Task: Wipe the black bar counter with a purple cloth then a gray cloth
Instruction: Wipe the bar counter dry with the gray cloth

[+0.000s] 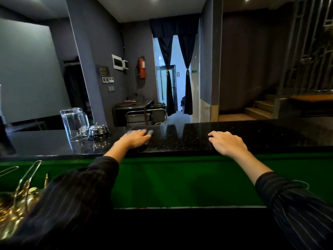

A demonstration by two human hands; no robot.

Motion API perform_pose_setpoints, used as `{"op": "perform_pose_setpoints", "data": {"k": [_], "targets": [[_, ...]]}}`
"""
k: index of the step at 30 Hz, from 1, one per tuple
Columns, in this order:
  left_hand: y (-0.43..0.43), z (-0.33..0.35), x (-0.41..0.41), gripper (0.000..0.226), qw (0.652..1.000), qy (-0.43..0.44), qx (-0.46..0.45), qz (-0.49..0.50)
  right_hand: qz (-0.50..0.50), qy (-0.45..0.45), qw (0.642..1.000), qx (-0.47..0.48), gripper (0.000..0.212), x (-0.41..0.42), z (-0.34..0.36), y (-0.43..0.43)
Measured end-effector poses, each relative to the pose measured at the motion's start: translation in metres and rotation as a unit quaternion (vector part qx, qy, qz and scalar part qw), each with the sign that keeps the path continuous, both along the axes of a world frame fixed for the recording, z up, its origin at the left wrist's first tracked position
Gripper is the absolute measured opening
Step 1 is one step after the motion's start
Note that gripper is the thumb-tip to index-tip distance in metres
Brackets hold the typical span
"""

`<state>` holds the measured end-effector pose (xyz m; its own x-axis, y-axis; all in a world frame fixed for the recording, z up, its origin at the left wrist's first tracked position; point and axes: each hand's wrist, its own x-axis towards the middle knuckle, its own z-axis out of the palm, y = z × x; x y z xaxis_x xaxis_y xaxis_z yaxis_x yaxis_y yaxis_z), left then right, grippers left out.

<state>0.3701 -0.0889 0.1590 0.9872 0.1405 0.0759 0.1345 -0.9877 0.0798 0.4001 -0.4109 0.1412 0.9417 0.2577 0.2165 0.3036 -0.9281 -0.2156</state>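
- The left hand [136, 138] is laid flat on the gray cloth [148, 132], with the fingers spread and the palm pressed down; the cloth is not pinched but held under the hand, which is judged to be the way to push it over the surface.
- Only the edges of the gray cloth are seen, past the fingertips and at the right side of the hand; the rest is hidden under the palm.
- The right hand [228, 142] is rested open on the black bar counter [261, 136], well apart from the left hand, with nothing held in it. It is probably placed there to support the body while the other arm is stretched forward.
- Both arms are reached up and over the green panel [171, 177] below the counter edge, so the counter is worked from the inner side.
- No purple cloth is seen in this view, so it is judged that the gray-cloth part of the task is in hand; this cannot be confirmed.
- Just to the left of the left hand a call bell [98, 131] is standing, and beside it upturned glass mugs [74, 123] are placed mouth down, probably so that they drain or stay clean inside.
- These things are near the cloth, so a wide stroke to the left could knock them; care is needed there.
- The counter between the two hands is shiny, with reflections of the curtains [177, 69] of the doorway beyond, but it cannot be told if it is wet or dry.
- Golden metal things [19, 199] are seen below the left sleeve, too blurred to name.
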Motion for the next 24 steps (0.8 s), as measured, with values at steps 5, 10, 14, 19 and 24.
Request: {"op": "perform_pose_setpoints", "data": {"k": [5, 10, 14, 19, 24], "targets": [[0.033, -0.007, -0.011, 0.073, 0.999, 0.009, 0.005, 0.047, -0.003, -0.013, 1.000, -0.004, 0.043, -0.001, -0.003, 0.007], [-0.049, -0.010, -0.009, 0.073, 0.999, -0.017, 0.001, -0.033, -0.003, -0.034, 0.999, 0.020, 0.045, -0.001, -0.005, 0.009], [-0.158, -0.010, -0.004, 0.068, 0.992, -0.034, 0.003, -0.123, 0.032, -0.015, 0.993, 0.112, 0.043, -0.007, -0.003, 0.006], [-0.222, -0.010, -0.005, 0.063, 0.979, -0.060, -0.008, -0.196, 0.029, -0.107, 0.979, 0.173, 0.037, -0.001, 0.014, -0.062], [-0.223, -0.005, 0.016, 0.068, 0.990, -0.020, -0.017, -0.138, -0.177, -0.033, 0.983, -0.034, 0.058, 0.014, -0.009, -0.185]]}}
